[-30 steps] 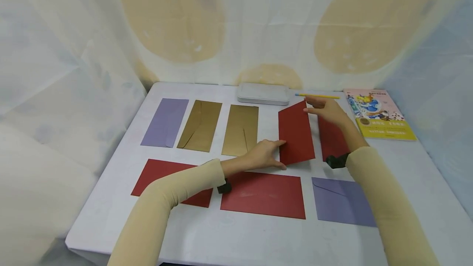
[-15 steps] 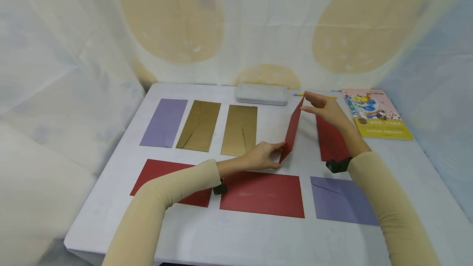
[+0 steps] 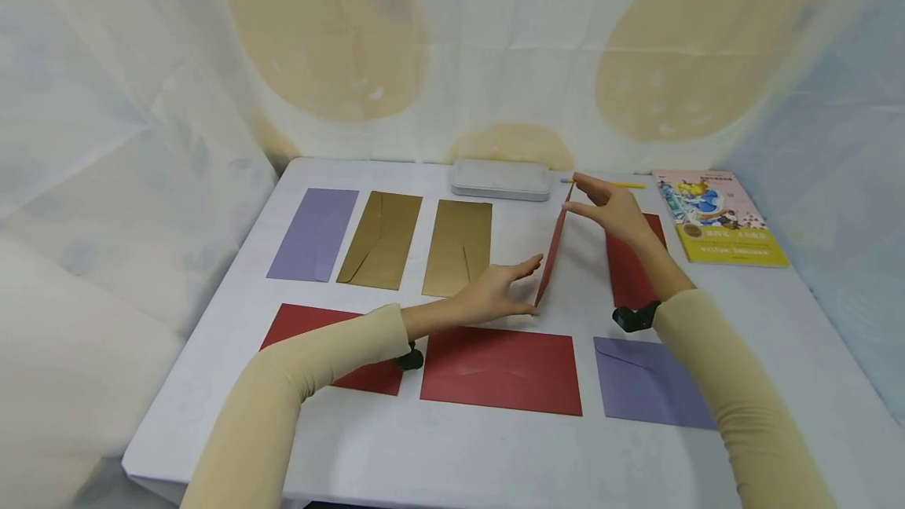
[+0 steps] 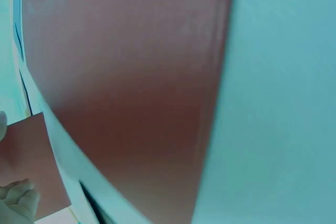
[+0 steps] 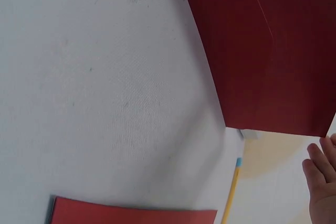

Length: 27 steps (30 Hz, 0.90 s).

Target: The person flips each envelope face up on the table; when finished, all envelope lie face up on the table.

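Note:
A red envelope [image 3: 554, 250] stands tilted over the table, almost edge-on in the head view. My right hand [image 3: 606, 206] pinches it at its far upper corner. In the right wrist view, that hand's fingers [image 5: 317, 169] are right at the envelope's corner, and a faint flap line shows on its face. My left hand [image 3: 495, 293] is at the near end, thumb at the lower corner and index finger extended, slightly apart from the paper. Beneath the left forearm lies another red envelope [image 3: 502, 371]; one more red envelope [image 3: 625, 273] is partly behind my right wrist.
Two gold envelopes [image 3: 456, 242] and a purple envelope [image 3: 314, 234] lie at left. Another red envelope [image 3: 371, 377] is under the left sleeve, a purple envelope [image 3: 650, 383] at front right. Behind are a white case [image 3: 500, 179], a yellow pencil [image 3: 625, 184] and a book [image 3: 719, 214].
The red envelope has turned from showing its broad face to nearly edge-on. My left index finger has come away from it, while the right hand keeps its pinch and shifts slightly left.

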Each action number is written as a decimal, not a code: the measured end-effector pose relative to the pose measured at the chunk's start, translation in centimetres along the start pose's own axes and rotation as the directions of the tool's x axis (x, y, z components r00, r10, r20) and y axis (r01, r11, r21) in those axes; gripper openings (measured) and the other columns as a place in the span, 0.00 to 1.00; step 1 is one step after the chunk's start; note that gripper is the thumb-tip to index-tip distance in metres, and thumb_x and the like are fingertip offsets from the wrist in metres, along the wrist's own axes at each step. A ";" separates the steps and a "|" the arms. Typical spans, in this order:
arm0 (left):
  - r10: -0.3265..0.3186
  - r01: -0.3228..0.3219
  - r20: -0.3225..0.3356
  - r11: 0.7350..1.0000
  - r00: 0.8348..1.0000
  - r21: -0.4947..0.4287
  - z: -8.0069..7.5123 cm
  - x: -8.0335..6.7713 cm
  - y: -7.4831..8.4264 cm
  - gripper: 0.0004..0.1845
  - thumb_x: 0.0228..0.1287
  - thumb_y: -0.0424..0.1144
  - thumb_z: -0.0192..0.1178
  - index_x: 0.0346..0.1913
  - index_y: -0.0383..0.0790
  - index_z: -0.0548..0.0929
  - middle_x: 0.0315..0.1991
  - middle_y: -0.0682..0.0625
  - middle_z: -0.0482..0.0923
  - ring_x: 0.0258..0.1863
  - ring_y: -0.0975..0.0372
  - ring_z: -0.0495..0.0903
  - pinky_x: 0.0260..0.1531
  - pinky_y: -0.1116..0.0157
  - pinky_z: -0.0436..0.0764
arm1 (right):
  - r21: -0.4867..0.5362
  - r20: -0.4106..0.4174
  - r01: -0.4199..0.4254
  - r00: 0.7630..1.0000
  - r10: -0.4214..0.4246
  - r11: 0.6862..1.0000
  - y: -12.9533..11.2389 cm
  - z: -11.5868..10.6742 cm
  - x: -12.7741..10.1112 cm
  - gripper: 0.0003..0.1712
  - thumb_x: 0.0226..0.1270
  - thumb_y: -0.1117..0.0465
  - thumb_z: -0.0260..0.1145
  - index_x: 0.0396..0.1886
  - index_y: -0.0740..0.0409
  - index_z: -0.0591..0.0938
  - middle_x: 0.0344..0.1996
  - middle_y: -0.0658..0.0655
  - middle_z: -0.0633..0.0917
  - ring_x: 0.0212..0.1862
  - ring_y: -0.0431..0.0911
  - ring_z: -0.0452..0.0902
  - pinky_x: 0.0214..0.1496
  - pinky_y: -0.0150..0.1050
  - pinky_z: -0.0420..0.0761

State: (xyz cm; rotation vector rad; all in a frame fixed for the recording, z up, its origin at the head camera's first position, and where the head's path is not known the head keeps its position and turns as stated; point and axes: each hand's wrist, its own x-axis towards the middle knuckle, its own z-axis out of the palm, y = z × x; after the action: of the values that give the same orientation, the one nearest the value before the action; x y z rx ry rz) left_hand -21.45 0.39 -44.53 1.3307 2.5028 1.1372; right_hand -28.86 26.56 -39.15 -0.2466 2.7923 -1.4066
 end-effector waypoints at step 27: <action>0.120 -0.110 -0.131 0.990 0.984 0.083 -2.3 -0.6 0.1 0.44 0.55 0.39 0.73 0.72 0.31 0.61 0.65 0.41 0.69 0.62 0.59 0.72 0.57 0.73 0.70 | -0.045 -0.003 0.024 1.000 -0.024 0.999 0.3 2.6 -1.0 0.48 0.60 0.40 0.69 0.75 0.48 0.60 0.70 0.59 0.66 0.70 0.55 0.60 0.64 0.52 0.67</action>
State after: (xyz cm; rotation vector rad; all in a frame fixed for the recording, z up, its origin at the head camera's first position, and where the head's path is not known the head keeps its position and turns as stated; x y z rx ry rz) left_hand -21.90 -1.36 -43.00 1.4825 2.6193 1.2057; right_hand -27.73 24.78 -41.01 -0.2788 2.8360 -1.3507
